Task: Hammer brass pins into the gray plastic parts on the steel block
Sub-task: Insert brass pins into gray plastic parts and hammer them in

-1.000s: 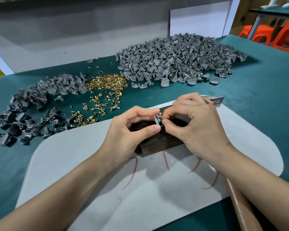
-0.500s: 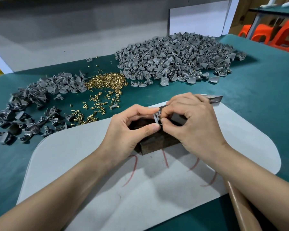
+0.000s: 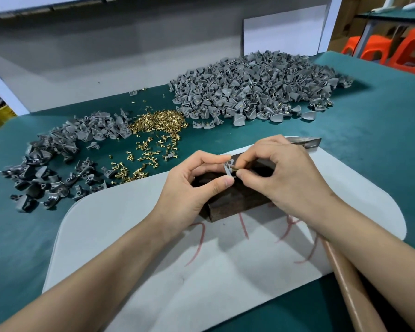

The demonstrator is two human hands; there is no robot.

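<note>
A dark steel block [image 3: 235, 200] lies on a pale grey mat [image 3: 134, 236]. Above the block, my left hand [image 3: 192, 185] pinches a small gray plastic part [image 3: 228, 166] between thumb and forefinger. My right hand [image 3: 285, 178] pinches a brass pin [image 3: 235, 167] against the part's side. A hammer lies under my right forearm: its wooden handle [image 3: 350, 283] shows at the lower right and its dark metal head [image 3: 304, 141] beyond my right hand.
On the teal table lie a big heap of gray parts with pins [image 3: 254, 89] at the back, a heap of loose brass pins [image 3: 158, 123] in the middle, and gray parts [image 3: 58, 159] at the left. Orange stools [image 3: 393, 53] stand far right.
Both hands stay over the block with small finger movements. The brass pin now shows at the part between my right fingertips.
</note>
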